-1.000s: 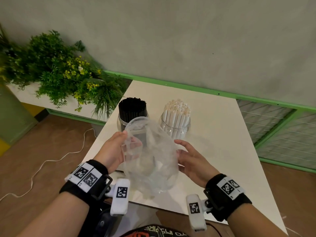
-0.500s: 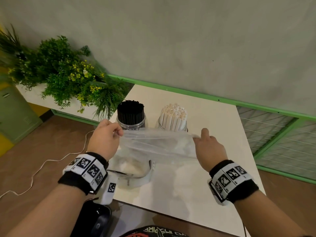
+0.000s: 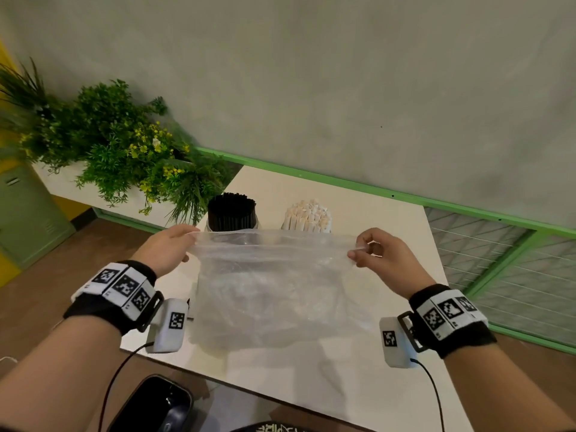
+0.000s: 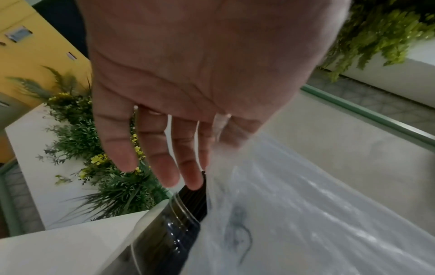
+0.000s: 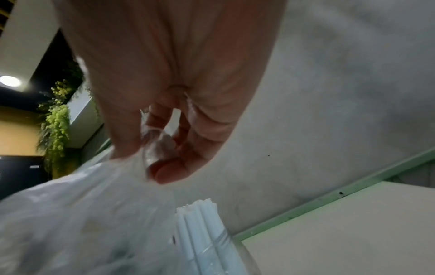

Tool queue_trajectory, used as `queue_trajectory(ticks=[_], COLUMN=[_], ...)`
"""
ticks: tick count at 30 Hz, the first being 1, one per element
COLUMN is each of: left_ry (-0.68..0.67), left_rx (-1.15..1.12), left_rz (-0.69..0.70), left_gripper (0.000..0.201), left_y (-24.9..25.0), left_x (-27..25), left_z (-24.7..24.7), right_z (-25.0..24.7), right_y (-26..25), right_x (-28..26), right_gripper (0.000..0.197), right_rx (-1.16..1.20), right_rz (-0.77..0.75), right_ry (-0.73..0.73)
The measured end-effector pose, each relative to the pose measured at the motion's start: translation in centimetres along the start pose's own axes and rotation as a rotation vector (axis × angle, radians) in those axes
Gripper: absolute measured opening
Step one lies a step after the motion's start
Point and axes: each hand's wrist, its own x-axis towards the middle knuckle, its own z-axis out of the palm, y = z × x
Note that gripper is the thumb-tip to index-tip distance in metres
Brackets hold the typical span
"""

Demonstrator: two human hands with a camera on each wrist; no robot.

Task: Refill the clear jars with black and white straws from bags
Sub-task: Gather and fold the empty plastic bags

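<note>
An empty clear plastic bag (image 3: 274, 285) hangs stretched flat between my two hands above the white table (image 3: 374, 226). My left hand (image 3: 170, 247) pinches its top left corner, and my right hand (image 3: 374, 254) pinches the top right corner. Behind the bag stand two clear jars: the left jar (image 3: 231, 213) is packed with black straws, the right jar (image 3: 307, 216) with white straws. The left wrist view shows the black-straw jar (image 4: 164, 232) beside the bag (image 4: 306, 223). The right wrist view shows the white straws (image 5: 202, 223) next to the bag (image 5: 82, 214).
A green plant with yellow flowers (image 3: 124, 151) sits in a white planter left of the table. A grey wall with a green rail (image 3: 343, 182) runs behind. A green wire-mesh panel (image 3: 505, 263) is on the right. A dark device (image 3: 156, 403) lies below the table's near edge.
The crumpled bag has been pulled out flat and lifted. My hands moved apart to its top corners, and the view tilted upward.
</note>
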Motion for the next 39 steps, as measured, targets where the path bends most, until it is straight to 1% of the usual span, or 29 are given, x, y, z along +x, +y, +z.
queue_trajectory(ticks=[2, 3, 4, 6, 8, 9, 10, 11, 12, 13, 14, 15, 16, 17, 18, 19, 20, 22, 23, 25, 28, 29, 31, 32, 33, 35, 36, 38, 39], left_ry=[0.004, 0.005, 0.011, 0.015, -0.041, -0.070, -0.073, -0.042, 0.000, 0.037, 0.054, 0.066, 0.075, 0.072, 0.060, 0.043, 0.023, 0.005, 0.010, 0.057, 0.144, 0.143, 0.090, 0.054, 0.022, -0.031, -0.049, -0.065, -0.061], left_rx=[0.104, 0.114, 0.107, 0.110, 0.272, 0.390, 0.468, 0.468, 0.401, 0.294, 0.192, 0.114, 0.060, 0.004, -0.061, -0.140, -0.227, -0.328, -0.345, -0.396, -0.572, -0.638, -0.743, -0.758, -0.733, -0.654, -0.617, -0.556, -0.529], left_rz=[0.012, 0.040, 0.103, 0.349, 0.610, 0.685, 0.725, 0.760, 0.782, 0.778, 0.742, 0.712, 0.687, 0.668, 0.647, 0.632, 0.614, 0.600, 0.604, 0.604, 0.489, 0.430, 0.349, 0.338, 0.344, 0.369, 0.383, 0.410, 0.423], left_gripper=[0.026, 0.036, 0.049, 0.077, 0.097, 0.098, 0.091, 0.075, 0.055, 0.036, 0.023, 0.021, 0.025, 0.027, 0.026, 0.021, 0.016, 0.013, 0.011, 0.005, 0.014, 0.016, 0.016, 0.015, 0.020, 0.038, 0.039, 0.023, 0.028], left_y=[0.6, 1.3, 2.3, 5.4, 8.4, 9.5, 10.4, 10.9, 11.1, 11.2, 11.0, 10.7, 10.5, 10.3, 10.2, 10.2, 10.2, 10.2, 10.1, 9.9, 8.7, 8.3, 7.8, 7.8, 7.9, 8.1, 8.2, 8.5, 8.4], left_x=[0.0, -0.2, -0.7, -2.5, -4.5, -5.1, -5.3, -5.1, -4.6, -4.2, -3.7, -3.3, -3.1, -2.9, -3.0, -3.1, -3.1, -3.3, -3.3, -3.5, -2.8, -2.5, -2.4, -2.3, -2.3, -2.3, -2.4, -2.8, -2.9], left_z=[0.0, 0.1, 0.3, 1.7, 4.6, 6.3, 7.8, 8.8, 9.2, 9.1, 8.8, 8.4, 8.0, 7.7, 7.4, 7.2, 7.1, 7.4, 7.5, 7.2, 5.8, 5.3, 4.7, 4.6, 4.4, 4.2, 4.1, 3.8, 3.7], right_z=[0.4, 0.7, 1.1, 2.2, 3.5, 4.1, 4.5, 4.6, 4.4, 3.8, 2.9, 1.8, 0.7, -0.2, -1.0, -1.4, -1.7, -1.6, -1.5, -1.6, -2.7, -3.0, -3.2, -3.0, -2.7, -2.3, -2.1, -1.8, -1.7], right_y=[-0.8, -1.3, -1.9, -3.4, -4.8, -5.4, -5.8, -6.3, -6.4, -6.1, -5.5, -4.5, -3.4, -2.4, -1.5, -0.9, -0.4, 0.5, 1.0, 1.7, 2.6, 2.8, 2.9, 2.8, 2.6, 2.1, 1.9, 1.7, 1.6], right_x=[0.1, 0.1, 0.1, 0.3, 0.6, 0.8, 1.0, 1.1, 1.1, 1.0, 0.8, 0.7, 0.6, 0.4, 0.3, 0.2, 0.1, 0.1, 0.1, 0.1, 0.0, 0.0, -0.1, -0.1, -0.1, -0.1, 0.0, 0.1, 0.1], right_gripper=[0.020, 0.023, 0.026, 0.031, 0.034, 0.035, 0.036, 0.038, 0.039, 0.040, 0.043, 0.052, 0.062, 0.068, 0.069, 0.063, 0.050, 0.017, 0.007, 0.013, 0.020, 0.020, 0.020, 0.019, 0.017, 0.006, 0.008, 0.013, 0.014], right_rx=[0.024, 0.007, -0.020, -0.065, -0.084, -0.092, -0.095, -0.097, -0.092, -0.106, -0.172, -0.289, -0.402, -0.466, -0.462, -0.408, -0.326, -0.155, -0.084, 0.011, 0.139, 0.167, 0.208, 0.237, 0.272, 0.313, 0.317, 0.332, 0.346], right_rz=[-0.072, -0.108, -0.142, -0.216, -0.310, -0.355, -0.385, -0.406, -0.422, -0.428, -0.419, -0.388, -0.338, -0.260, -0.167, -0.081, -0.006, 0.067, 0.080, 0.098, 0.152, 0.162, 0.164, 0.158, 0.148, 0.119, 0.106, 0.093, 0.086], right_ry=[0.068, 0.083, 0.079, 0.029, -0.021, -0.026, -0.024, -0.010, 0.007, 0.034, 0.067, 0.094, 0.102, 0.086, 0.057, 0.021, -0.011, -0.028, -0.007, 0.079, 0.251, 0.281, 0.284, 0.279, 0.279, 0.283, 0.290, 0.309, 0.320])
